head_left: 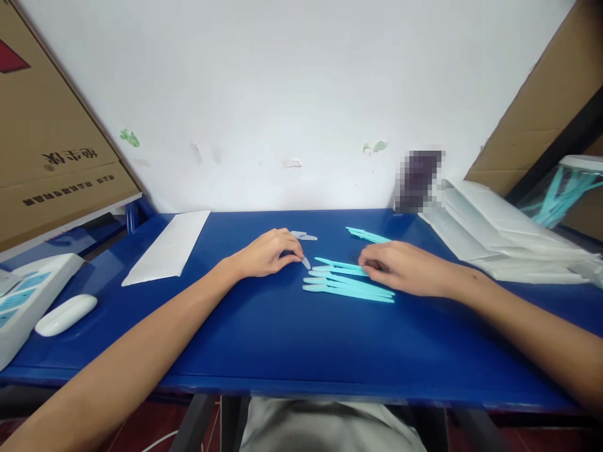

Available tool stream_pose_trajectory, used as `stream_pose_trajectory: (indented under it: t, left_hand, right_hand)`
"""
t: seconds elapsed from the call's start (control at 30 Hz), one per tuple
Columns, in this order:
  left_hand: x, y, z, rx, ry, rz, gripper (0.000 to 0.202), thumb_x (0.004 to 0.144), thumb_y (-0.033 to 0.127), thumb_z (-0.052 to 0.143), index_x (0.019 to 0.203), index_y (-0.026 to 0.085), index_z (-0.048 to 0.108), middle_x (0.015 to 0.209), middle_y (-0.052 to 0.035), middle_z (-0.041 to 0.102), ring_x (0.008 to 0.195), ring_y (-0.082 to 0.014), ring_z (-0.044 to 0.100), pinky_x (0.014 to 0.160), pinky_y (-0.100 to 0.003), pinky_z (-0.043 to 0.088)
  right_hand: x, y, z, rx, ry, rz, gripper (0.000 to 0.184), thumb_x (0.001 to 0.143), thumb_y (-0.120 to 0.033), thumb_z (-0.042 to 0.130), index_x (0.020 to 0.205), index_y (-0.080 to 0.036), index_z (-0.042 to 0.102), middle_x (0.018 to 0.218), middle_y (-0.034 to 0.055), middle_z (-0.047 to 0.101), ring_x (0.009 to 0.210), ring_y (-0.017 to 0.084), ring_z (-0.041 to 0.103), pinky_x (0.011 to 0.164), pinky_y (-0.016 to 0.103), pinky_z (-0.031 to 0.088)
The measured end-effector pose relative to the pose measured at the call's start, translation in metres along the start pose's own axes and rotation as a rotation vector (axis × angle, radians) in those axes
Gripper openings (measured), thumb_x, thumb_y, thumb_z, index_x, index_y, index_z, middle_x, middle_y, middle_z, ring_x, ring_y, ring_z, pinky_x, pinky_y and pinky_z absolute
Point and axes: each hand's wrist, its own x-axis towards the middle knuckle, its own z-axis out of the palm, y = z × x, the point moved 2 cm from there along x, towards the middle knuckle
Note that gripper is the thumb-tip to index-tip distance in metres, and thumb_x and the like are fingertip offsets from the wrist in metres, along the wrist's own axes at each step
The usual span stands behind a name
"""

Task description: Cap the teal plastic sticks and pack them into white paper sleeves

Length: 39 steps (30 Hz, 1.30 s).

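My left hand [273,252] is closed in a pinch on a small translucent blade cover [306,263], just left of the razor tips. A few more pale covers [308,238] lie on the table behind its fingertips. Several turquoise eyebrow razors [351,288] lie roughly side by side in the middle, their blade ends pointing left. Over the handle end of the rearmost one in this row [336,263], my right hand [389,267] is closed with its fingers curled. Another small bunch of turquoise razors [365,234] rests behind the right hand, partly hidden by it.
The blue table [264,339] meets a white wall. At left are a flat white packet [169,248], a white computer mouse [66,315], a white device [28,301] and a cardboard box [56,138]. White bags [490,232] and a clear container of turquoise razors [565,188] stand at right.
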Motion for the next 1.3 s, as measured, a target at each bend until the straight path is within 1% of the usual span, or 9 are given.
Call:
stream_pose_trajectory:
  t: [0.1, 0.2, 0.4, 0.53, 0.7, 0.8, 0.93, 1.1, 1.3]
  left_hand:
    - [-0.002, -0.005, -0.004, -0.052, 0.018, 0.003, 0.021, 0.101, 0.028, 0.058, 0.102, 0.027, 0.079, 0.106, -0.0033, 0.077, 0.099, -0.0195, 0.066, 0.092, -0.035, 0.045]
    - [-0.002, -0.008, -0.003, -0.065, 0.045, -0.007, 0.019, 0.098, 0.027, 0.061, 0.1, 0.026, 0.08, 0.102, -0.0041, 0.078, 0.095, -0.0198, 0.068, 0.09, -0.035, 0.048]
    - [-0.002, -0.011, 0.004, 0.101, 0.097, -0.019, 0.022, 0.097, 0.029, 0.058, 0.097, 0.021, 0.078, 0.097, -0.0062, 0.078, 0.094, -0.0227, 0.068, 0.086, -0.037, 0.049]
    - [-0.001, -0.01, 0.004, 0.14, 0.069, -0.065, 0.024, 0.1, 0.033, 0.056, 0.099, 0.02, 0.076, 0.097, -0.0066, 0.075, 0.092, -0.0221, 0.066, 0.084, -0.036, 0.048]
    - [0.001, -0.003, 0.004, 0.122, 0.021, -0.101, 0.027, 0.103, 0.041, 0.053, 0.102, 0.02, 0.069, 0.101, -0.0078, 0.069, 0.095, -0.0226, 0.063, 0.081, -0.032, 0.047]
    - [0.001, 0.004, 0.005, 0.162, 0.003, -0.087, 0.03, 0.105, 0.042, 0.046, 0.098, 0.018, 0.064, 0.098, -0.0088, 0.067, 0.089, -0.0223, 0.062, 0.076, -0.031, 0.046]
    - [0.003, 0.012, 0.006, 0.266, -0.008, -0.084, 0.032, 0.106, 0.039, 0.041, 0.096, 0.017, 0.062, 0.095, -0.0094, 0.066, 0.081, -0.0217, 0.062, 0.071, -0.031, 0.044]
    - [0.005, 0.016, 0.007, 0.392, -0.035, -0.106, 0.029, 0.105, 0.032, 0.041, 0.092, 0.016, 0.062, 0.094, -0.0095, 0.067, 0.082, -0.0219, 0.063, 0.07, -0.032, 0.045]
    - [0.006, 0.018, 0.009, 0.393, -0.05, -0.193, 0.021, 0.097, 0.023, 0.045, 0.08, 0.018, 0.057, 0.09, -0.0083, 0.068, 0.077, -0.021, 0.063, 0.064, -0.031, 0.043]
  right_hand:
    - [0.0, -0.004, 0.0, 0.029, -0.004, -0.006, 0.021, 0.097, -0.028, 0.048, 0.093, -0.021, 0.068, 0.082, 0.0037, 0.07, 0.067, 0.017, 0.06, 0.062, 0.029, 0.038]
    - [-0.001, -0.005, 0.001, 0.057, -0.009, -0.005, 0.022, 0.097, -0.029, 0.048, 0.092, -0.022, 0.068, 0.081, 0.0029, 0.07, 0.065, 0.016, 0.058, 0.059, 0.029, 0.036]
    - [0.0, -0.004, 0.001, 0.057, 0.006, -0.016, 0.024, 0.097, -0.029, 0.046, 0.093, -0.021, 0.068, 0.085, 0.0038, 0.072, 0.069, 0.017, 0.06, 0.061, 0.029, 0.037]
    - [0.0, -0.007, 0.0, 0.123, 0.027, -0.018, 0.024, 0.098, -0.031, 0.047, 0.098, -0.02, 0.069, 0.088, 0.0049, 0.072, 0.072, 0.017, 0.061, 0.064, 0.03, 0.04]
    - [-0.002, -0.014, -0.002, 0.232, 0.012, -0.075, 0.017, 0.092, -0.026, 0.054, 0.085, -0.021, 0.068, 0.083, 0.0032, 0.069, 0.068, 0.015, 0.057, 0.062, 0.028, 0.04]
    - [-0.003, -0.015, 0.0, 0.243, 0.003, -0.108, 0.012, 0.086, -0.022, 0.056, 0.081, -0.02, 0.066, 0.08, 0.0022, 0.066, 0.066, 0.014, 0.055, 0.06, 0.027, 0.039]
    - [-0.003, -0.017, 0.002, 0.234, -0.016, -0.13, 0.009, 0.082, -0.017, 0.058, 0.078, -0.02, 0.066, 0.076, 0.0007, 0.062, 0.063, 0.013, 0.052, 0.06, 0.026, 0.038]
    - [-0.004, -0.02, 0.001, 0.212, -0.01, -0.122, 0.01, 0.083, -0.017, 0.058, 0.078, -0.02, 0.066, 0.076, 0.0003, 0.062, 0.063, 0.013, 0.052, 0.061, 0.027, 0.037]
    - [-0.003, -0.016, 0.001, 0.158, 0.016, -0.078, 0.012, 0.087, -0.021, 0.057, 0.083, -0.021, 0.067, 0.081, 0.0019, 0.066, 0.066, 0.014, 0.054, 0.061, 0.028, 0.036]
